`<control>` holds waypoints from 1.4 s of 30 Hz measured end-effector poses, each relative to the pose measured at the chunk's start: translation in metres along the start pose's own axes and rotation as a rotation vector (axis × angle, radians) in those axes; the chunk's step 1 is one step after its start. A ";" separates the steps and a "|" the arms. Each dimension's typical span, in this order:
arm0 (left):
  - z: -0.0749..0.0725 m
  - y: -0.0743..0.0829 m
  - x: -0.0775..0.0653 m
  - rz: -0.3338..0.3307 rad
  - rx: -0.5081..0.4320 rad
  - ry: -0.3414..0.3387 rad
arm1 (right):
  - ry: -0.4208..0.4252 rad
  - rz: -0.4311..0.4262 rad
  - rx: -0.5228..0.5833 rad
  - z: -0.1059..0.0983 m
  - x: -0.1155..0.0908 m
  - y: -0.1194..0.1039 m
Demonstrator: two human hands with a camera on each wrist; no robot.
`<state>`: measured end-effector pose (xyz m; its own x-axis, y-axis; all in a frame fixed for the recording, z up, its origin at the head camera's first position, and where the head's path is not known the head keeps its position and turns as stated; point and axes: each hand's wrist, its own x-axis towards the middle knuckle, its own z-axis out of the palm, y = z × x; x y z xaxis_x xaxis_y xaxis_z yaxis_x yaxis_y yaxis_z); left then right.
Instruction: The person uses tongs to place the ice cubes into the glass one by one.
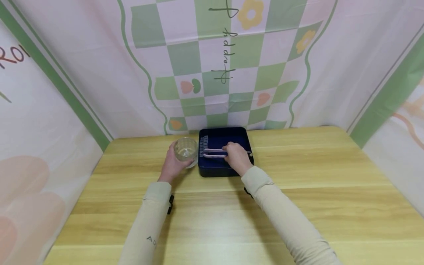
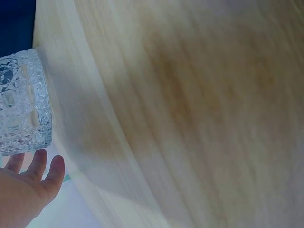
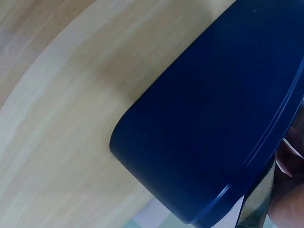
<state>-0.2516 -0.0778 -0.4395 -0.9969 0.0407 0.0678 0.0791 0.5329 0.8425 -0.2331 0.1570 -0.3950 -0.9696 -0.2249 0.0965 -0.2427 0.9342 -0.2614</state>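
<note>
My left hand [image 1: 173, 163] grips a clear glass [image 1: 186, 147] on the table, thumb along its near side. The left wrist view shows the cut pattern on the glass [image 2: 23, 102] and fingers [image 2: 37, 164] against it. Right beside it sits a dark blue rectangular tray [image 1: 218, 172]. Small clear cube-like pieces [image 1: 203, 144] line the tray's left side. My right hand [image 1: 237, 157] holds a pair of tongs [image 1: 215, 156] over the tray, tips pointing left at the pieces. Whether the tips touch a piece is too small to tell.
The wooden table [image 1: 205, 228] stretches toward me and to both sides. A patterned cloth [image 1: 215, 88] hangs behind the tray, close to its back edge. More cloth hangs at left and right.
</note>
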 end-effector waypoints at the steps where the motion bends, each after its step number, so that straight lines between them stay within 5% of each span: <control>1: 0.000 0.000 0.000 0.000 -0.003 0.000 | -0.001 0.000 0.003 0.000 0.000 0.000; 22: 0.000 0.004 -0.001 -0.016 -0.010 -0.006 | -0.029 0.020 0.055 -0.007 -0.003 0.005; 42: 0.000 0.005 -0.003 -0.032 -0.008 -0.007 | 0.185 -0.007 0.083 -0.016 -0.003 0.011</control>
<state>-0.2479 -0.0756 -0.4358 -0.9988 0.0300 0.0374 0.0476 0.5275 0.8482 -0.2323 0.1724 -0.3826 -0.9476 -0.1694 0.2709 -0.2584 0.9049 -0.3381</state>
